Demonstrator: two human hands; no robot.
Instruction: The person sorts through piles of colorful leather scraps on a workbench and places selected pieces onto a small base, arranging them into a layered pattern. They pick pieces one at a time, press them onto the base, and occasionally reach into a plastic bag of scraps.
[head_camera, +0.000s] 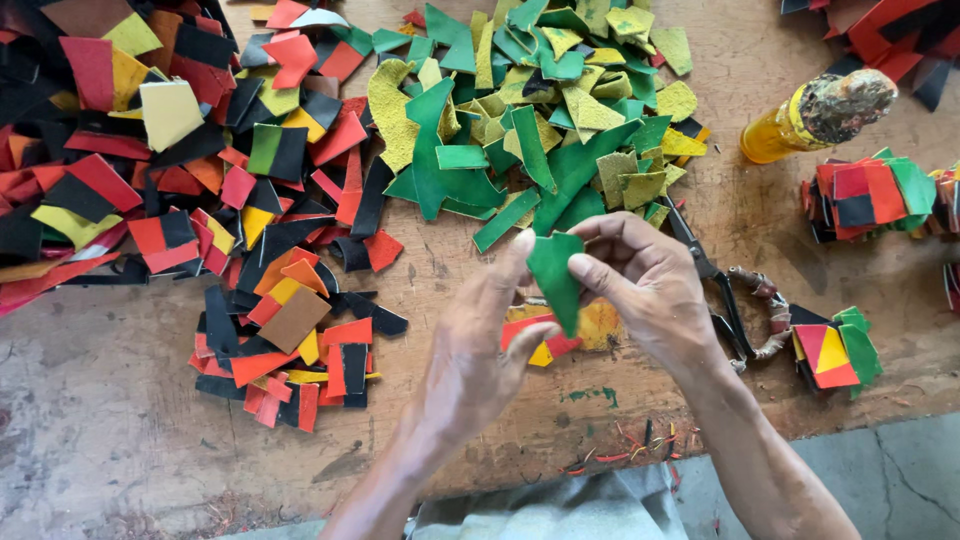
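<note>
A green leather scrap (555, 278) is held just below the centre of the frame, pinched between the left hand (480, 350) and the right hand (640, 285). The fingers of both hands are closed on its edges, so that the scrap is lifted a little above the wooden worktable (130, 430). Directly beneath it, a small layered piece in red and yellow (570, 335) is seen lying on the table, partly hidden by the hands.

Just to the right of the right hand, a pair of scissors (725, 300) with wrapped handles is left lying. Further right, finished-looking stacks of joined red, yellow, black and green pieces (835, 350) are set down, with another stack (865, 195) above them. A yellow glue bottle (815, 115) with a crusted tip is laid on its side in the upper right.

A heap of green and yellow-green offcuts (540, 110) is spread across the upper centre, and a far larger heap of red, black, yellow and orange offcuts (170, 160) fills the upper left and runs down toward the centre left.

By the look of the table, only a few bundles are judged complete, while the bulk of the cut material is seen unsorted and unused.
</note>
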